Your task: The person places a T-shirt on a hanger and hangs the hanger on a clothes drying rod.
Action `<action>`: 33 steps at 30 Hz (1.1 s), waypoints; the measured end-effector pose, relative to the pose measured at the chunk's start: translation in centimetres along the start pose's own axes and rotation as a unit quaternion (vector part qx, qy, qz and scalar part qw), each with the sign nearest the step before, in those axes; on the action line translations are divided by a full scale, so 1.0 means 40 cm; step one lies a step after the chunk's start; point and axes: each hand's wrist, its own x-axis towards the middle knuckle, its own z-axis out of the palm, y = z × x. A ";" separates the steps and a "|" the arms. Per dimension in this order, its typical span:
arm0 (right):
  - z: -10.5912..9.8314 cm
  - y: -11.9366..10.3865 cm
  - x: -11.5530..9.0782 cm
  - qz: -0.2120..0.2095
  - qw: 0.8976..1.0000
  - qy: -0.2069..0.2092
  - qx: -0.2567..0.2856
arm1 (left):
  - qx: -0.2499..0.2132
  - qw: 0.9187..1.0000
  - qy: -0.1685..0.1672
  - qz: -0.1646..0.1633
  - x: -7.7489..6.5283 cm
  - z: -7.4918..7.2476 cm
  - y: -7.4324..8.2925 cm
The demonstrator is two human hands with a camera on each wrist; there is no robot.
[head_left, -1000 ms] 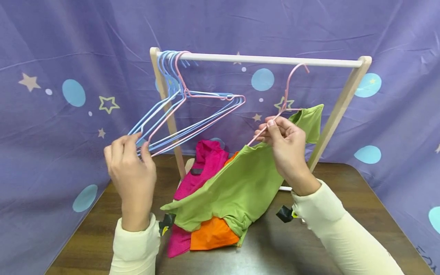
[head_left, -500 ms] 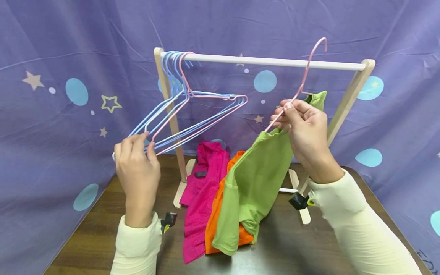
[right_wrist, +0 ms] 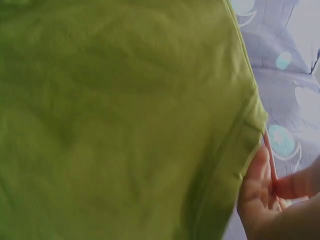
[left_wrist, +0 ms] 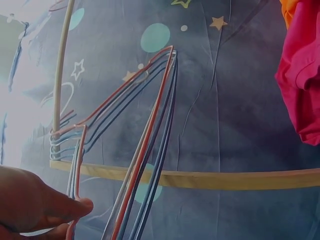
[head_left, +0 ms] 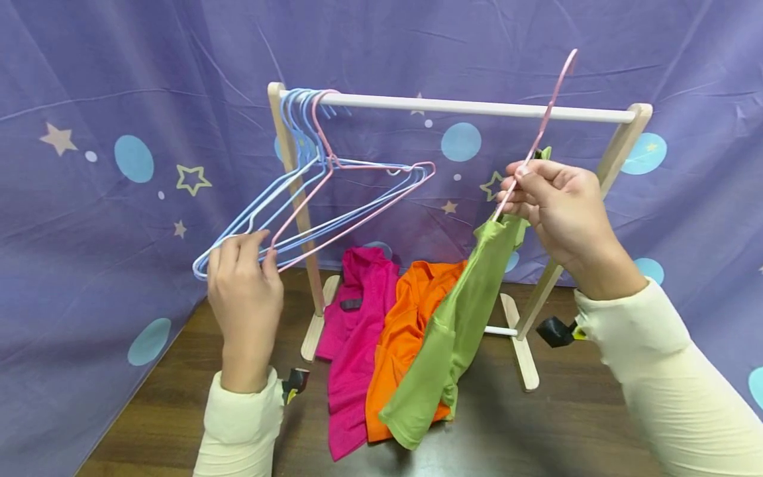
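My left hand [head_left: 247, 291] grips the lower left corner of a bunch of blue, white and pink wire hangers [head_left: 302, 202], whose hooks sit over the rack's rod. In the left wrist view the thumb presses on the outer pink hanger [left_wrist: 80, 160]. My right hand [head_left: 566, 218] pinches a separate pink hanger [head_left: 545, 126] by its shoulder wire. From that hanger droops a green shirt [head_left: 459, 324], and its hook stands above the rod. The shirt [right_wrist: 115, 120] fills most of the right wrist view, with my thumb and fingers at its neck edge.
A wooden rack with a white rod [head_left: 453, 106] stands on the dark wood table [head_left: 530, 430]. An orange garment [head_left: 402, 331] and a magenta one [head_left: 360, 351] lie on the table, the green shirt partly covering the orange. A purple patterned cloth [head_left: 179, 59] hangs behind.
My right hand has moved up and to the right, raising the hanger's hook from below the rod to above it. The green shirt came along, uncovering more orange cloth. My left hand shifted slightly right.
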 end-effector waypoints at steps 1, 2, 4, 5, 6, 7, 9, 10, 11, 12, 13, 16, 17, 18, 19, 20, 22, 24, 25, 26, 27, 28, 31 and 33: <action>-0.010 -0.005 0.002 0.005 1.000 -0.010 -0.002 | -0.001 1.000 0.000 0.000 -0.001 0.001 0.001; -0.020 -0.010 0.004 0.011 1.000 -0.019 -0.002 | -0.002 1.000 0.001 -0.001 -0.001 0.002 0.002; -0.040 -0.020 0.007 0.020 0.999 -0.036 -0.005 | 0.003 1.000 -0.002 0.003 -0.001 0.002 0.004; -0.050 -0.024 0.008 0.024 0.999 -0.041 -0.008 | 0.006 1.000 -0.005 0.005 -0.002 0.002 0.004; -0.060 -0.028 0.009 0.029 0.999 -0.044 -0.013 | 0.006 1.000 -0.006 0.006 -0.001 0.002 0.005; -0.070 -0.032 0.009 0.034 0.998 -0.047 -0.019 | 0.004 1.000 -0.006 0.005 -0.001 0.002 0.006; -0.088 -0.039 0.009 0.047 0.997 -0.048 -0.033 | 0.003 1.000 -0.008 0.006 -0.002 0.003 0.008; -0.096 -0.043 0.009 0.053 0.997 -0.047 -0.040 | 0.000 1.000 -0.006 0.004 -0.003 0.004 0.008; -0.104 -0.046 0.010 0.060 0.996 -0.045 -0.047 | -0.003 1.000 -0.005 0.003 -0.004 0.005 0.009; -0.112 -0.050 0.011 0.066 0.995 -0.044 -0.054 | -0.006 1.000 -0.003 0.001 -0.005 0.006 0.010; -0.119 -0.053 0.012 0.072 0.995 -0.043 -0.061 | -0.009 1.000 -0.002 0.000 -0.006 0.006 0.011; -0.138 -0.062 0.014 0.083 0.992 -0.037 -0.093 | -0.010 1.000 -0.002 0.000 -0.008 0.008 0.013; -0.144 -0.065 0.015 0.085 0.990 -0.035 -0.106 | -0.011 1.000 -0.002 0.001 -0.008 0.008 0.012; -0.150 -0.068 0.014 0.086 0.988 -0.034 -0.125 | -0.014 1.000 -0.002 0.002 -0.008 0.009 0.012; -0.155 -0.071 0.013 0.085 0.986 -0.033 -0.143 | -0.016 1.000 -0.002 0.003 -0.009 0.010 0.012; -0.160 -0.074 0.012 0.086 0.983 -0.030 -0.162 | -0.019 1.000 -0.003 0.004 -0.009 0.011 0.012; -0.168 -0.081 0.010 0.091 0.975 -0.024 -0.204 | -0.024 1.000 -0.005 0.008 -0.010 0.013 0.011; -0.177 -0.087 0.009 0.096 0.966 -0.020 -0.239 | -0.029 1.000 -0.006 0.011 -0.010 0.014 0.012; -0.181 -0.091 0.009 0.099 0.961 -0.018 -0.258 | -0.030 0.999 -0.007 0.011 -0.011 0.015 0.013; -0.186 -0.095 0.010 0.105 0.956 -0.018 -0.275 | -0.032 0.999 -0.007 0.013 -0.011 0.016 0.013; -0.190 -0.098 0.010 0.109 0.951 -0.018 -0.290 | -0.032 0.999 -0.008 0.013 -0.011 0.016 0.014; -0.195 -0.100 0.010 0.111 0.946 -0.020 -0.304 | -0.031 0.999 -0.009 0.015 -0.011 0.016 0.015; -0.204 -0.108 0.006 0.116 0.924 -0.026 -0.364 | -0.028 0.999 -0.013 0.019 -0.011 0.019 0.016; -0.207 -0.111 0.002 0.117 0.904 -0.030 -0.409 | -0.026 0.999 -0.017 0.021 -0.012 0.020 0.016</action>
